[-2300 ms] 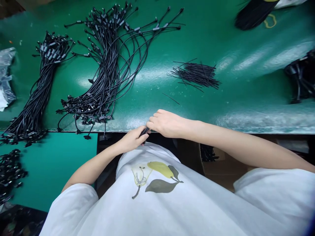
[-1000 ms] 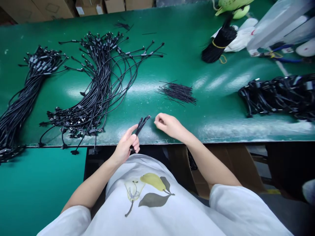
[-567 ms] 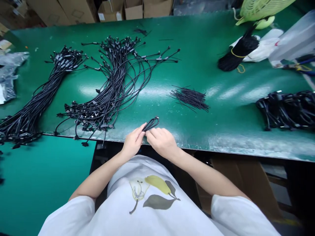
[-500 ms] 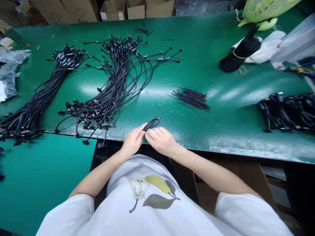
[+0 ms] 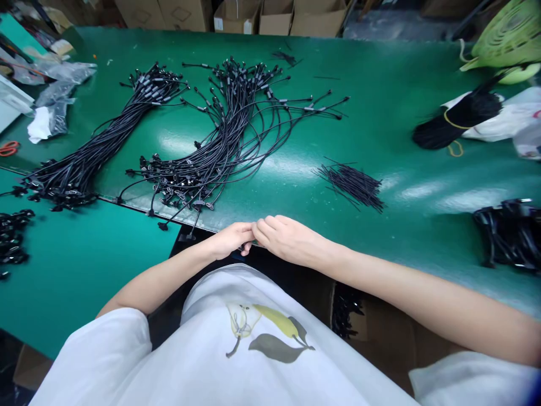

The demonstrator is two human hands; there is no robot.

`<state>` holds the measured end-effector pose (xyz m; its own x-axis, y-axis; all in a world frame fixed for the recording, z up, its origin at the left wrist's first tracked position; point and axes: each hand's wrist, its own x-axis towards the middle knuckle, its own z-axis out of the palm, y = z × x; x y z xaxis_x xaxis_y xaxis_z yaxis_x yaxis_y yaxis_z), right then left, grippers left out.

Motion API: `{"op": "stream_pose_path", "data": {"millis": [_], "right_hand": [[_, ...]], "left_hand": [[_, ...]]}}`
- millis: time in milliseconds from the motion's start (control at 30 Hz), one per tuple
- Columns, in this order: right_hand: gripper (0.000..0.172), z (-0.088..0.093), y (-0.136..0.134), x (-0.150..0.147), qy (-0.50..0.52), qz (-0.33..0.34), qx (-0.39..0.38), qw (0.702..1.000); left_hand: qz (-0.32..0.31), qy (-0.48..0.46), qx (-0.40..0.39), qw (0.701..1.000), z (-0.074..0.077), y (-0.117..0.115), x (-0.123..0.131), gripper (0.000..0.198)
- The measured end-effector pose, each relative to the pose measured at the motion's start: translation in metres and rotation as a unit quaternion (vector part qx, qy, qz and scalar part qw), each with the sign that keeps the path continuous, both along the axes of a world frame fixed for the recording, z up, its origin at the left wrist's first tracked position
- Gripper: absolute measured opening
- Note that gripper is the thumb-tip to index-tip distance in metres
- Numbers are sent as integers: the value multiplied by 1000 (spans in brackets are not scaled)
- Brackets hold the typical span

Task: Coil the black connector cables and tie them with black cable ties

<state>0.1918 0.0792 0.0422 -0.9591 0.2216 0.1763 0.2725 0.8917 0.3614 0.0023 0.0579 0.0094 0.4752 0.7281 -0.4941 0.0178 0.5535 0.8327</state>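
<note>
Black cords lie fanned across the green bench, within easy reach ahead of the hands. Right there, left hand and right hand meet at the edge, fingers curled, and whatever they're pinching stays hidden.

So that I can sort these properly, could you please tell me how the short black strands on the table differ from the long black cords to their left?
The short black strands are far shorter than the long black cords. The strands lie fairly straight in one compact pile, while the cords curve and fan out in loops. The cords end in small dark fittings; the strands show none that can be made out. Both are thin and black, and both lie on the green table.
</note>
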Motion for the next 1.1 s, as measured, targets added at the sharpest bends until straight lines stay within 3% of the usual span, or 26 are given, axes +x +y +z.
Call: {"op": "stream_pose_path", "data": {"millis": [133, 267, 333, 433, 567, 633, 700, 800, 867, 900, 933, 1000, 1067, 1100], "right_hand": [[24, 2, -5, -2, -39, 32, 23, 999], [30, 0, -9, -8, -60, 14, 30, 998], [30, 0, -8, -12, -56, -23, 27, 998], [28, 1, 1, -18, -26, -107, 0, 994], [24, -3, 22, -28, 31, -231, -93, 968], [21, -9, 29, -33, 96, -291, -169, 937], [22, -16, 30, -37, 206, -315, -265, 888], [27, -25, 22, -40, 370, -272, -438, 773], [28, -28, 20, -37, 414, -243, -526, 702], [28, -29, 20, -33, 418, -241, -547, 684], [27, -29, 22, -30, 415, -248, -549, 682], [26, -27, 27, -22, 410, -276, -496, 714], [26, -24, 27, -18, 400, -292, -411, 766], [26, -23, 25, -19, 391, -286, -369, 793]], "left_hand": [[-2, -22, -55, 998, -6, -2, 3, 31], [18, 14, -11, 1000, -10, -3, 10, 19], [49, 39, 36, 997, -6, -2, 14, 19], [126, 75, 85, 986, 1, -1, 17, 36], [198, 96, 111, 969, -1, 6, 24, 50], [223, 95, 129, 962, -9, 14, 28, 51], [239, 61, 150, 958, -14, 25, 29, 45], [213, -2, 186, 959, -10, 35, 21, 55], [196, 43, 259, 945, -1, 33, 10, 60], [176, 86, 313, 929, 3, 30, 5, 58], [144, 126, 368, 910, 6, 25, -1, 55], [49, 165, 438, 882, 7, 15, -8, 55], [-10, 159, 424, 891, 1, 8, -10, 60], [-5, 151, 389, 909, -4, 8, -10, 63]]}}
